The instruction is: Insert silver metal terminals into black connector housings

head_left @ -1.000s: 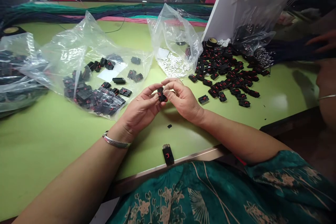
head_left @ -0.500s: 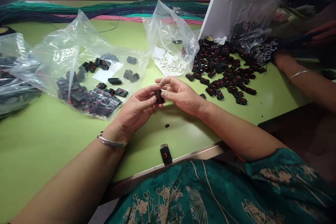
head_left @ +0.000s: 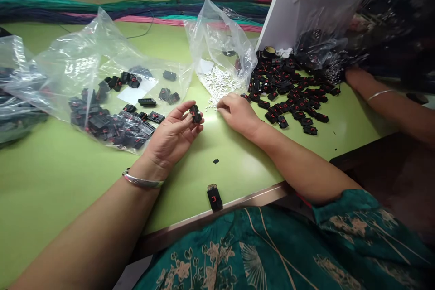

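Note:
My left hand [head_left: 175,138] pinches a black plastic connector housing [head_left: 195,114] between thumb and fingers; a small white spot shows on its side. My right hand [head_left: 238,115] rests with its fingertips drawn together at the near edge of a pile of small white plugs [head_left: 219,84], which spill from the mouth of a clear plastic bag [head_left: 207,22]. Whatever those fingertips hold is too small or hidden to make out. Nearer my body, another connector with a red clip [head_left: 214,198] lies at the table edge, and a tiny black scrap [head_left: 216,161] is above it.
On the left, a clear bag [head_left: 84,54] holds many black connectors. A large heap of red-clipped connectors [head_left: 288,95] spreads at the right, beside a white upright panel [head_left: 277,9]. A co-worker's arm [head_left: 384,95] reaches in there. Bundled wires [head_left: 136,16] run along the back.
My hands have parted. The right hand has moved from the connector to the white plugs, while the left has raised the connector slightly and shifted it left.

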{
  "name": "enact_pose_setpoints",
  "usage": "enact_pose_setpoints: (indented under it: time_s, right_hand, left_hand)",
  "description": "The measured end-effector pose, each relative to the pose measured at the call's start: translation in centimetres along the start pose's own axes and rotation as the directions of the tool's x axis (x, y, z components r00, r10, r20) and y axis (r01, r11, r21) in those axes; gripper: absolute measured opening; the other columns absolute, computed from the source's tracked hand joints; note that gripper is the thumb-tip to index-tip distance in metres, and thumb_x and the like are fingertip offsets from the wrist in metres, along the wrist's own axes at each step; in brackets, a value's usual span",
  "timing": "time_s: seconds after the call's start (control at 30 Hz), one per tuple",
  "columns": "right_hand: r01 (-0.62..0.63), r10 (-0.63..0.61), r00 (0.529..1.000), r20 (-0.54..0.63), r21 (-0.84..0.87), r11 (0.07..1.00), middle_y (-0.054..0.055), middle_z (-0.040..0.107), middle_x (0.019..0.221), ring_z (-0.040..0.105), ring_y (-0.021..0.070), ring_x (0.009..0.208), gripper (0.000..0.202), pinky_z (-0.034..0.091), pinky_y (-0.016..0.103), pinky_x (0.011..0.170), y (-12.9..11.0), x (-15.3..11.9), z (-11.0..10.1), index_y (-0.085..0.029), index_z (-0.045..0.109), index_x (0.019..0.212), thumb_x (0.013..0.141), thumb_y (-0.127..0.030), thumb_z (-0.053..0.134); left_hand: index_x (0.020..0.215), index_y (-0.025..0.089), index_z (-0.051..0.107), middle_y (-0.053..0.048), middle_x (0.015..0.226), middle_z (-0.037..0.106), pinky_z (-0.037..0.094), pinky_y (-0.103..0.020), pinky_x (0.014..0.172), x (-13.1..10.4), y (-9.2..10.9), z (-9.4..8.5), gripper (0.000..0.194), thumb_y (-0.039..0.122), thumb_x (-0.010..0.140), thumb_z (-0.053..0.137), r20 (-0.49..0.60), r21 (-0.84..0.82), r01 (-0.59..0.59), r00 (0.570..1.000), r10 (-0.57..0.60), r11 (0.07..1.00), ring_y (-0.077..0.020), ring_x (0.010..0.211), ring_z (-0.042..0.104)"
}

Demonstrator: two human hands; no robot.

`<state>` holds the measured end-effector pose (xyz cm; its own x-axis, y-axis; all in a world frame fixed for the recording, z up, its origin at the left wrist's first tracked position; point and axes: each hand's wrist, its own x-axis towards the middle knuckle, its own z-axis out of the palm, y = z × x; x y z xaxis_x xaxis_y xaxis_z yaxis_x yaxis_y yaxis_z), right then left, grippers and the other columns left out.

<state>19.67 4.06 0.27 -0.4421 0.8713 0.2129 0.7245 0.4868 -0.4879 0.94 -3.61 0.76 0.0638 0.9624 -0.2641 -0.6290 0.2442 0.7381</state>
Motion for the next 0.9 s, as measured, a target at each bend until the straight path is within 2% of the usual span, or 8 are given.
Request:
enact_pose_setpoints:
  time_s: [0.17,0.3,0.37,0.43,0.53,0.6,0.73,0.9]
  right_hand:
    - [0.005,0.024,0.995,0.096,-0.297,0.955,0.013,0.063,0.106,0.058,0.0228,0.096,0.024,0.042,0.032,0.079,-1.6,0.2,0.4,-0.014,0.067,0.099,0.095,-0.018,0.043]
    - [0.022,0.034,0.991,0.133,-0.394,0.919,0.015,0.061,0.109,0.057,0.0244,0.095,0.026,0.041,0.033,0.075,-1.9,0.3,0.5,-0.013,0.064,0.105,0.096,-0.016,0.039]
    - [0.025,0.019,0.993,0.119,-0.354,0.935,0.015,0.060,0.109,0.056,0.0244,0.094,0.025,0.041,0.033,0.075,-1.9,0.3,0.5,-0.013,0.062,0.105,0.096,-0.017,0.039]
    - [0.043,-0.026,0.997,0.075,-0.231,0.972,0.014,0.059,0.107,0.055,0.0234,0.094,0.022,0.042,0.033,0.078,-1.7,0.1,0.4,-0.014,0.060,0.102,0.096,-0.018,0.038]
    - [0.142,-0.142,0.990,-0.020,0.005,0.990,0.010,0.057,0.099,0.053,0.0214,0.094,0.018,0.042,0.034,0.084,-1.9,-0.6,-0.2,-0.017,0.056,0.094,0.095,-0.018,0.038]
    - [0.204,-0.200,0.978,-0.051,0.093,0.974,0.009,0.055,0.096,0.052,0.0206,0.092,0.016,0.043,0.034,0.085,-2.5,-1.2,-0.6,-0.019,0.054,0.091,0.094,-0.018,0.038]
    - [0.226,-0.227,0.974,0.002,0.102,0.969,0.009,0.054,0.097,0.051,0.0209,0.090,0.014,0.043,0.034,0.083,-3.8,-2.1,-0.8,-0.019,0.052,0.092,0.094,-0.019,0.038]
    - [0.192,-0.194,0.980,0.047,0.043,0.981,0.010,0.055,0.099,0.051,0.0214,0.090,0.014,0.043,0.033,0.082,-4.5,-2.4,-0.6,-0.018,0.053,0.094,0.095,-0.018,0.038]
  left_hand:
    - [0.103,0.021,0.069,-0.001,0.082,0.069,0.054,-0.020,0.066,-0.1,0.1,0.0,0.033,0.006,0.074,0.071,0.039,-0.027,0.031,0.999,-0.030,0.999,-0.0114,0.076,0.067]
    - [0.103,0.018,0.070,-0.002,0.080,0.070,0.054,-0.017,0.066,-0.2,0.2,0.0,0.032,0.008,0.073,0.073,0.021,-0.014,0.067,0.998,-0.067,0.998,-0.0104,0.076,0.067]
    - [0.103,0.018,0.070,-0.002,0.081,0.070,0.053,-0.015,0.067,-0.2,0.2,0.0,0.033,0.009,0.071,0.076,0.030,0.006,0.058,0.998,-0.058,0.998,-0.0092,0.076,0.067]
    - [0.105,0.019,0.070,-0.002,0.083,0.071,0.053,-0.014,0.067,-0.2,0.1,-0.1,0.038,0.011,0.069,0.080,0.056,0.034,0.048,0.997,-0.049,0.998,-0.0085,0.077,0.067]
    - [0.109,0.018,0.070,-0.004,0.090,0.073,0.052,-0.015,0.070,-0.1,-0.3,-0.3,0.043,0.013,0.068,0.082,0.092,0.080,0.019,0.995,-0.026,0.997,-0.0095,0.081,0.067]
    - [0.111,0.018,0.069,-0.005,0.091,0.073,0.052,-0.017,0.072,0.1,-0.5,-0.3,0.045,0.013,0.068,0.083,0.103,0.095,-0.017,0.995,0.007,0.995,-0.0106,0.084,0.067]
    - [0.104,0.019,0.069,-0.002,0.086,0.073,0.052,-0.020,0.074,0.2,-1.0,-0.2,0.042,0.012,0.066,0.084,0.099,0.076,-0.065,0.993,0.057,0.995,-0.0108,0.080,0.068]
    - [0.100,0.018,0.070,-0.003,0.089,0.074,0.051,-0.022,0.078,0.1,-1.1,-0.2,0.039,0.014,0.065,0.085,0.116,0.096,-0.080,0.991,0.068,0.992,-0.0119,0.082,0.067]
